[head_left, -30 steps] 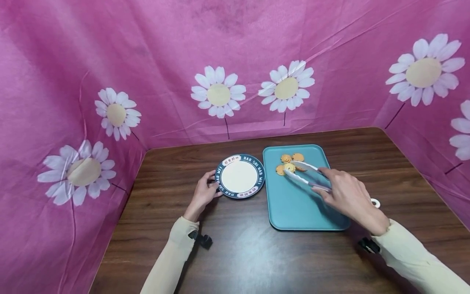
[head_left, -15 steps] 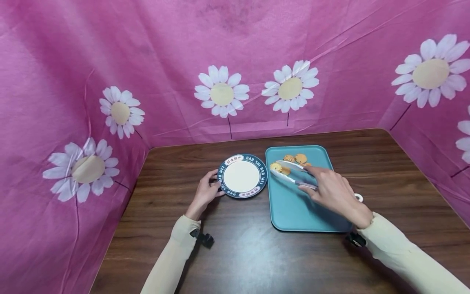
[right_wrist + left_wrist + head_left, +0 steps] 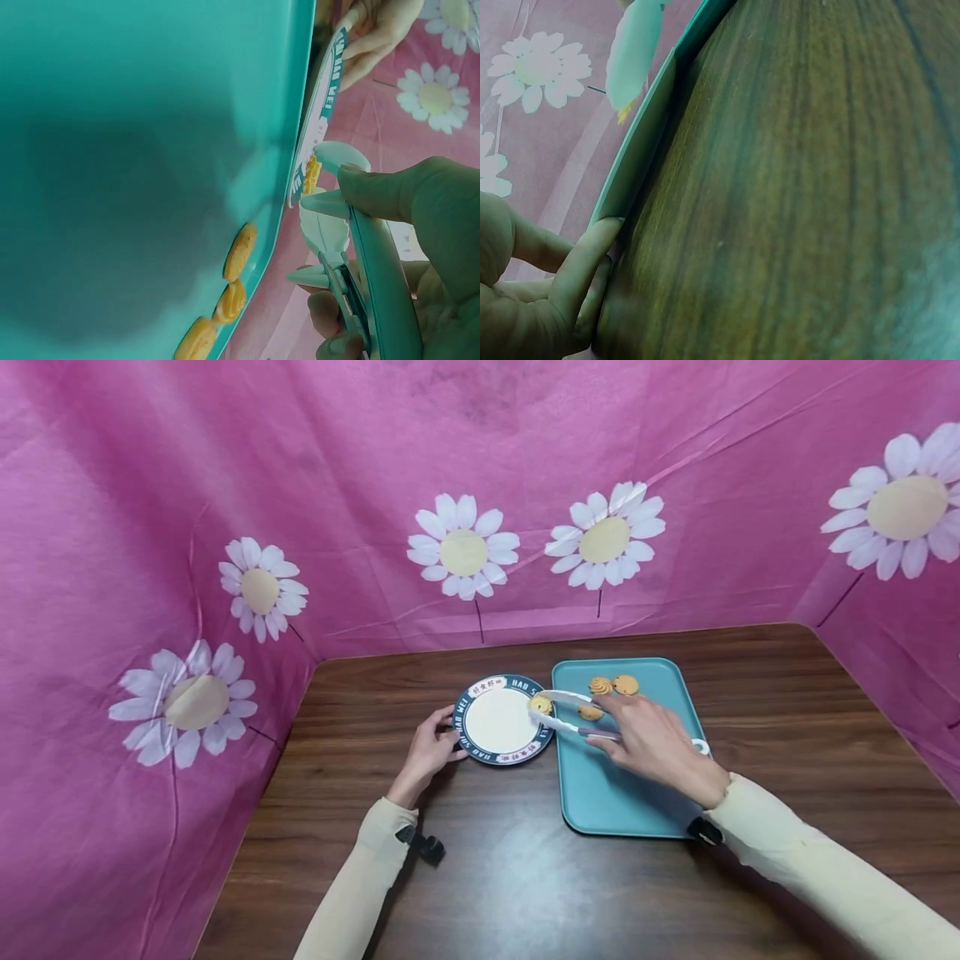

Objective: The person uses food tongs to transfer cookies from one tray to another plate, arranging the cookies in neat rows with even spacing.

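My left hand [image 3: 426,752] holds the left rim of a round white plate [image 3: 495,727] with a blue lettered border; the left wrist view shows thumb and fingers at the plate's edge [image 3: 634,150]. With my right hand [image 3: 656,743] I grip a pair of tongs [image 3: 566,728], pale-tipped with grey handles. Between the tong tips is a pale yellow swirled cookie [image 3: 539,703], over the plate's right rim. Whether it touches the plate I cannot tell. In the right wrist view the cookie [image 3: 311,174] is partly hidden by the tongs.
A teal tray [image 3: 615,785] lies right beside the plate. At its far end are a swirled cookie [image 3: 600,686], a round cookie [image 3: 626,684] and another cookie [image 3: 590,712] near the tongs. Pink flowered cloth [image 3: 360,568] hangs behind the brown wooden table [image 3: 487,868].
My right hand has moved left with the tongs, carrying the pale yellow cookie from the tray's cookie group to above the plate's right rim. The left hand stays at the plate.
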The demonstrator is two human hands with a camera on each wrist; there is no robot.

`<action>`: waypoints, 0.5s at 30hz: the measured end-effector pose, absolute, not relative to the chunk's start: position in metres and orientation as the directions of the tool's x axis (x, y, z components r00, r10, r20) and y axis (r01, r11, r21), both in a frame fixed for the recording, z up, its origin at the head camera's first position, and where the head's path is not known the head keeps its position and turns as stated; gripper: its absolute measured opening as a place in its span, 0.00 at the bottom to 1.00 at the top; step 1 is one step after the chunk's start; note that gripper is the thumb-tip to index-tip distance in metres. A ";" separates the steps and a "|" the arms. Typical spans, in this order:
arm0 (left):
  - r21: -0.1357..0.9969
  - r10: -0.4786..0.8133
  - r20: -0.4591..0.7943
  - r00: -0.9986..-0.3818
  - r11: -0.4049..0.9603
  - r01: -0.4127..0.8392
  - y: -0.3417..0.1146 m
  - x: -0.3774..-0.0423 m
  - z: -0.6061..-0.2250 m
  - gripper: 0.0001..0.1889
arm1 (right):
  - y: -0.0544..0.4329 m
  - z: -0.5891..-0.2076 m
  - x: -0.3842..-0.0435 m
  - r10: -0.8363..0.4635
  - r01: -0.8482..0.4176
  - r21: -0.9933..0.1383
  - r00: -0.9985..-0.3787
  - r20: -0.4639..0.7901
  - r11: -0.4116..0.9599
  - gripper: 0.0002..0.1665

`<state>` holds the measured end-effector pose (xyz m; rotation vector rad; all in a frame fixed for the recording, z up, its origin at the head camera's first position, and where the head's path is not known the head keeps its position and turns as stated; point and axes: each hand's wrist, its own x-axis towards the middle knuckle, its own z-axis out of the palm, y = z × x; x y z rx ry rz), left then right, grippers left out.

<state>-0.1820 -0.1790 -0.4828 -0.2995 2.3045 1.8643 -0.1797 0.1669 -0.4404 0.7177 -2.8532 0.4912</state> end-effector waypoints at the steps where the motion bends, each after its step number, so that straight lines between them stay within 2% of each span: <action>1: 0.946 -0.055 -0.250 -0.967 0.201 -0.256 -0.178 -0.182 -0.482 0.29 | 0.165 -0.440 -0.182 -0.438 -0.487 -0.269 -0.871 0.225 0.831 0.36; 15: 0.952 -0.034 -0.270 -0.962 0.138 -0.272 -0.181 -0.182 -0.487 0.29 | 0.132 -0.437 -0.201 -0.529 -0.552 -0.252 -0.834 0.157 0.795 0.39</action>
